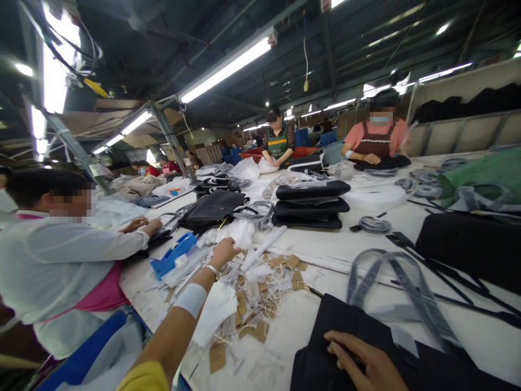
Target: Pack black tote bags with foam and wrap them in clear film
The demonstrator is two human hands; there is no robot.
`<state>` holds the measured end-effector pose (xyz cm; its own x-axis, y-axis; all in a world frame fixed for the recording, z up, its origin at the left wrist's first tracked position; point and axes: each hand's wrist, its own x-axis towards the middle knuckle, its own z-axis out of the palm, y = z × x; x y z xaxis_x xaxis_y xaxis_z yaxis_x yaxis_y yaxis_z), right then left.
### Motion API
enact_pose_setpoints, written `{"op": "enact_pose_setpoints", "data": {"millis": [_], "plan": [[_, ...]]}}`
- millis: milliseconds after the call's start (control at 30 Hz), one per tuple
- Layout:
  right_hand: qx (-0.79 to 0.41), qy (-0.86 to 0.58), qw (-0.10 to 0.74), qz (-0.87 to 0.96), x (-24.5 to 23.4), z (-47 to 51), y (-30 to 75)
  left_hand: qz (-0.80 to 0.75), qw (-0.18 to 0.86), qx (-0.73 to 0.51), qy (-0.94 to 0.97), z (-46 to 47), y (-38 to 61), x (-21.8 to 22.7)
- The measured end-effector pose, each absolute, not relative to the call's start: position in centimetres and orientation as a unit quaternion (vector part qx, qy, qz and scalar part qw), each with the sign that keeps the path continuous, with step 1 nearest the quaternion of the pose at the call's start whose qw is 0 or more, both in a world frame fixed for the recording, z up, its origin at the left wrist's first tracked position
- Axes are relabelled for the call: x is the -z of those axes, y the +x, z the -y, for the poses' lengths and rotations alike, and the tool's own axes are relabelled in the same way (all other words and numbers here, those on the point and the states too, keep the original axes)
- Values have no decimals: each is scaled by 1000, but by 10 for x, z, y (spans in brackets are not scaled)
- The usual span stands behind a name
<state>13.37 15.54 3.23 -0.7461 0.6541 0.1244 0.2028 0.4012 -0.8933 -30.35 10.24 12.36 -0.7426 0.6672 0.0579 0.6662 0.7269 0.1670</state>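
Note:
My left hand (226, 252) is stretched out over the table, fingers drawn together at the edge of a white wrapping bundle (243, 233). Whatever those fingers may pinch is too small to make out. My right hand (362, 361) rests on a black bag (325, 339) with its fingers extended and a little apart. The bag lies at the front right, its plastic-wrapped handles (376, 271) standing up behind. Below my left hand spread brown paper tags (260, 330) with white strings, next to white sheets (215, 312).
A blue tape dispenser (173, 255) stands left of my left hand. Stacked black bags (311, 205) and another black bag (214, 209) lie farther back. Coiled wrapped straps (374, 225) are at the right. One co-worker (73, 260) works close on the left; two others stand across the table.

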Motion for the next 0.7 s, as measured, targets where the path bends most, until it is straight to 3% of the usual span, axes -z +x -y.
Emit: {"op": "enact_pose_setpoints", "data": {"millis": [233, 500, 700], "plan": [[-489, -274, 224, 797, -44, -150, 136, -920, -74, -127, 364, -77, -276, -143], [-491, -238, 261, 796, -54, -146, 137, -860, -227, -263, 374, -30, -228, -220], [-481, -222, 318, 786, -64, -138, 141, -715, -190, -496, 454, 0, -153, -264]]}}
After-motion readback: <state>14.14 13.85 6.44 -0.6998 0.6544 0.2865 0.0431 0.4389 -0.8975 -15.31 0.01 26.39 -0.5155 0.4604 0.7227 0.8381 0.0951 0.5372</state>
